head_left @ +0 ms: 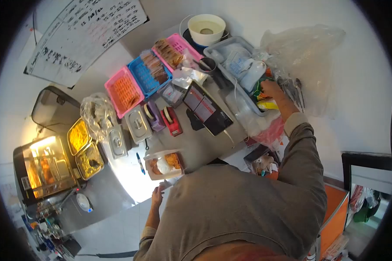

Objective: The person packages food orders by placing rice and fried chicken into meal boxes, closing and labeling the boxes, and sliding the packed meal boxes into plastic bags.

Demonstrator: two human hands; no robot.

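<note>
Packets [257, 92] lie just beside the right hand [272, 90].

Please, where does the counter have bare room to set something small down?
Bare counter shows between the food box, the red dispenser and the tablet. Another patch, brightly lit, borders the pen and the lidded pans. Crowded: the grey bin, around the right hand, and the baskets.

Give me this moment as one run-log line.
right hand: at packets in grey bin, grip unclear | left hand: beside open food box, grip unclear | contents: white mound, orange-brown pieces
</note>
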